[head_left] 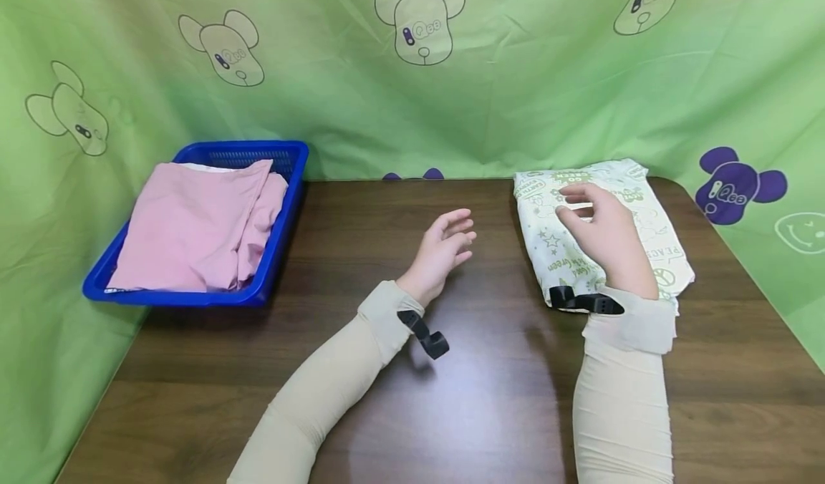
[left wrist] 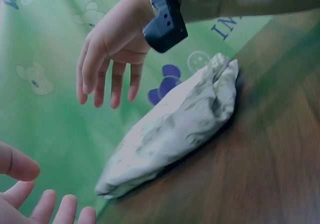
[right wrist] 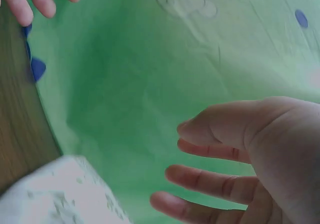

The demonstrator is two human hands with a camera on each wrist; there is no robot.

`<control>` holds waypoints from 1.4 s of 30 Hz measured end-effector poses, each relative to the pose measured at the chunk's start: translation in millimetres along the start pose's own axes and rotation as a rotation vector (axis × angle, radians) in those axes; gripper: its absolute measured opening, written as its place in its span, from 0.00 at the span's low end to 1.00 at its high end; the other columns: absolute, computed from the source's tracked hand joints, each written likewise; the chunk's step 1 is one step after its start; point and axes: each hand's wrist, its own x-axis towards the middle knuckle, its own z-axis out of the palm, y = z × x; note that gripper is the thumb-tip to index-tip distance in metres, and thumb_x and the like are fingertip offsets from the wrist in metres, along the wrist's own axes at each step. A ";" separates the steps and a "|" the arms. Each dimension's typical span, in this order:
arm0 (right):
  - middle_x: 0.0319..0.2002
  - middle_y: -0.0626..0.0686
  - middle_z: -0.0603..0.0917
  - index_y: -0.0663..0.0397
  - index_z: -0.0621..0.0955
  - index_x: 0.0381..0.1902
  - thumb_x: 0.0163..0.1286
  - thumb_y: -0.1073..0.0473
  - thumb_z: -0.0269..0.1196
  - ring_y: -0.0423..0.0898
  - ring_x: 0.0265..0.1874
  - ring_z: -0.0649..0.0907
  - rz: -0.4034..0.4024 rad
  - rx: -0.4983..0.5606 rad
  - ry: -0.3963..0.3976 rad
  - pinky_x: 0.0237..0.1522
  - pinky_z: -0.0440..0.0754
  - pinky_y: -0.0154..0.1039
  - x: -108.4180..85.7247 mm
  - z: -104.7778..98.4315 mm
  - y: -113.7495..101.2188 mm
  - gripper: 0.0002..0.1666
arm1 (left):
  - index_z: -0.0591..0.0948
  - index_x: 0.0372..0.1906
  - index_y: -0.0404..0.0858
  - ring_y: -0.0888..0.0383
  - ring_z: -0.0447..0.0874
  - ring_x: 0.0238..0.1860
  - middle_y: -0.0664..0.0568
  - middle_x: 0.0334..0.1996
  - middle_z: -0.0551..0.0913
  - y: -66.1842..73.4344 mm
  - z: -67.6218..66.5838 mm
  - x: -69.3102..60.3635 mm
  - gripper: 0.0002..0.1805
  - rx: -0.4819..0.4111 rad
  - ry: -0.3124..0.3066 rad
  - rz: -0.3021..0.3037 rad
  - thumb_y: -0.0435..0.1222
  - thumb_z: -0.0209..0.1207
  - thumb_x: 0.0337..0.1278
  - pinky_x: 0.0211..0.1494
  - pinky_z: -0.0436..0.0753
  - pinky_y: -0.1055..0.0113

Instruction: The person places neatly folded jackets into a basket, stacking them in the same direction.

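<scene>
A folded white cloth with green print lies at the right of the table, seen also as a soft flat bundle in the left wrist view. Over it hovers my right hand, fingers loosely bent and apart from the cloth, holding nothing. My left hand is in the air above the middle of the table, its fingers relaxed and spread, with nothing in them. In the right wrist view the right hand's thumb and fingers stand apart with a gap between them.
A blue plastic basket stands at the left back of the table, with folded pink cloth in it. The brown wooden table runs up to a green curtain printed with bear heads. Each wrist wears a black strap mount.
</scene>
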 end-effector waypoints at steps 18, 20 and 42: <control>0.71 0.76 0.60 0.66 0.64 0.74 0.76 0.51 0.51 0.74 0.70 0.57 0.306 -0.060 0.141 0.68 0.56 0.70 -9.6 -30.0 68.5 0.36 | 0.68 0.75 0.43 0.43 0.69 0.70 0.38 0.69 0.70 -32.8 43.9 9.7 0.28 -0.131 -0.122 -0.256 0.34 0.51 0.74 0.69 0.71 0.42; 0.73 0.76 0.56 0.64 0.60 0.77 0.75 0.50 0.52 0.74 0.71 0.53 0.352 -0.042 0.153 0.69 0.55 0.70 -12.9 -32.1 74.9 0.39 | 0.66 0.76 0.44 0.43 0.68 0.71 0.38 0.68 0.71 -35.7 48.3 9.3 0.28 -0.116 -0.153 -0.267 0.35 0.51 0.75 0.69 0.70 0.41; 0.76 0.76 0.49 0.57 0.40 0.81 0.72 0.39 0.55 0.78 0.71 0.55 0.495 0.001 0.025 0.67 0.56 0.73 -26.7 -34.6 121.5 0.56 | 0.61 0.79 0.46 0.43 0.66 0.72 0.43 0.74 0.64 -54.9 63.5 14.0 0.36 -0.068 -0.209 -0.315 0.31 0.54 0.69 0.70 0.70 0.45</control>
